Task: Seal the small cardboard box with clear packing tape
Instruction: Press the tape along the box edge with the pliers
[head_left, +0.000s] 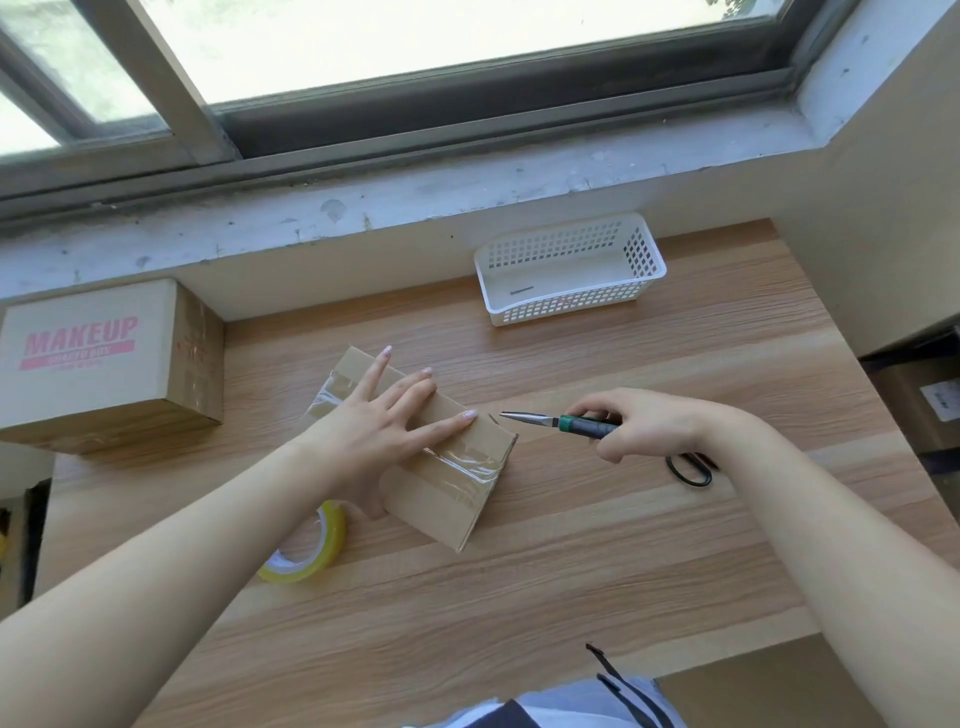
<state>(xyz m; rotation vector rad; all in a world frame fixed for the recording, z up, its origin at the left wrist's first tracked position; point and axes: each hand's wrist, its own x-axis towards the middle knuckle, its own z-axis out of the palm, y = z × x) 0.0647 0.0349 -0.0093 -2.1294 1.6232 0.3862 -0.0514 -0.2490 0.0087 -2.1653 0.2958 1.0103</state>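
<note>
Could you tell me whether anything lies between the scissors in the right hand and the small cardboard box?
Nothing visible does. The right hand holds the scissors with their closed tips pointing at the box's right corner, over bare table. The left hand lies flat on the small cardboard box, left of that corner.

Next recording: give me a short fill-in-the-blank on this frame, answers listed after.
1. The left hand presses flat on the small ____ box.
2. The right hand holds ____, blades closed.
3. The tape roll lies on the table, to the box's ____.
4. The white basket stands nearer the ____.

Answers: cardboard; scissors; left; window
</note>
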